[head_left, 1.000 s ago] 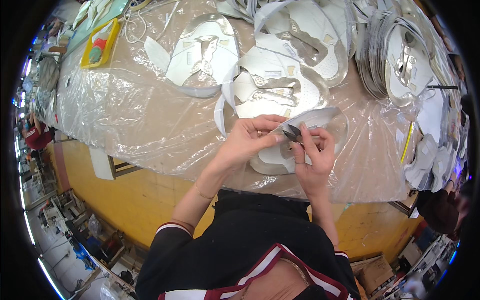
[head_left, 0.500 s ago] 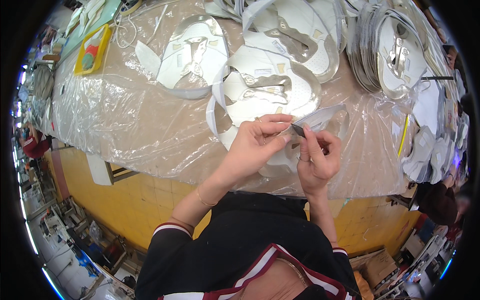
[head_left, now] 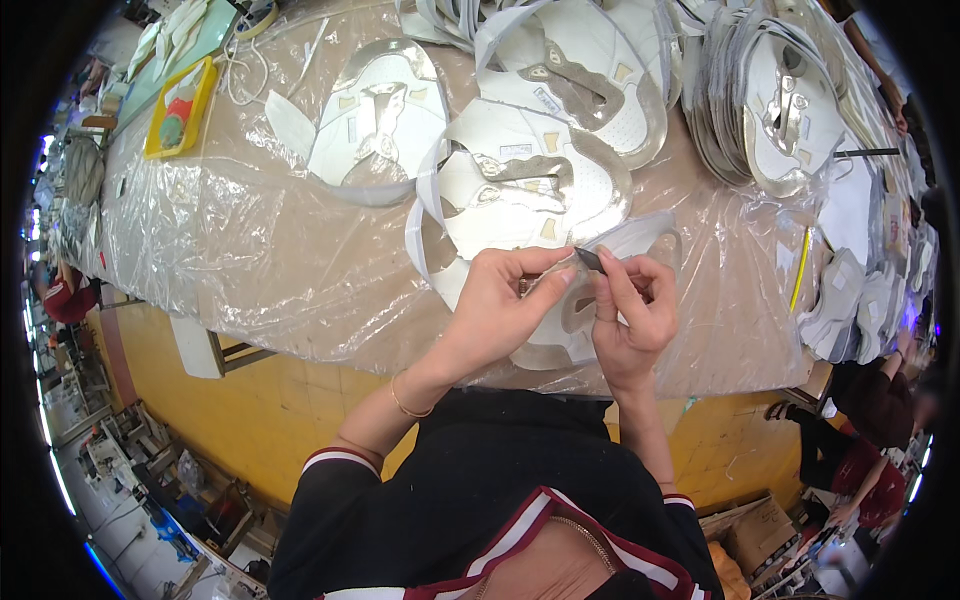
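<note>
My left hand (head_left: 508, 308) pinches the edge of a white and metallic shoe upper (head_left: 552, 354) near the table's front edge. The upper spreads below and behind my fingers, partly hidden by both hands. My right hand (head_left: 636, 318) is closed on a small dark pointed tool (head_left: 588, 259), its tip at the edge beside my left fingertips; I cannot make out its exact kind. Just beyond my hands lies another flat upper (head_left: 505, 215) with a perforated toe and gold-toned trim. A further upper (head_left: 418, 110) rests to its left.
A plastic-covered table (head_left: 250, 250) spreads before me. Stacked uppers (head_left: 790, 120) stand at the far right, with more at the back. A yellow tray (head_left: 205, 100) sits far left, a yellow strip (head_left: 801, 268) right. Another person (head_left: 868, 480) is at the right edge.
Both hands stay close together at the upper's edge, with my left fingers drawn in slightly. The view has shifted a little, and more of a person shows at the right.
</note>
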Available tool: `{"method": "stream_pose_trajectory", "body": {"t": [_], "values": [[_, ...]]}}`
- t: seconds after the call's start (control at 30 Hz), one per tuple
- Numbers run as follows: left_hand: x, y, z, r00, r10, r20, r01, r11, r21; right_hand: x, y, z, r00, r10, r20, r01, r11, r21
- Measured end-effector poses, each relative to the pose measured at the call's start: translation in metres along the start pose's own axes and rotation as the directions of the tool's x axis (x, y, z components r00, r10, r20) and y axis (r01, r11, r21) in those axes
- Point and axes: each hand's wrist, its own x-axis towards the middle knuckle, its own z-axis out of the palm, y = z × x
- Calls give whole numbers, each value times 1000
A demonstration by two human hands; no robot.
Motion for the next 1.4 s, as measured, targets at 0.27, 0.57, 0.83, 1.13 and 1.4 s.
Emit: {"method": "stream_pose_trajectory", "body": {"t": [0.27,0.57,0.83,1.13,1.4], "values": [[0,7,-4,999,30,-11,-30,999,29,1,-8,-8,999,37,5,-37,999,-6],[1,12,-1,999,46,8,-46,999,-27,4,-7,-5,999,-25,-44,22,998,-59],[2,15,-3,995,101,26,-104,981,167,7,-8,-11,999,-46,23,47,997,-67],[10,40,-19,969,-7,246,-83,932,352,22,-21,-45,985,87,150,-88,996,-2],[26,76,-35,802,-103,589,-237,850,471,62,-26,-95,719,151,678,-314,942,123]]}}
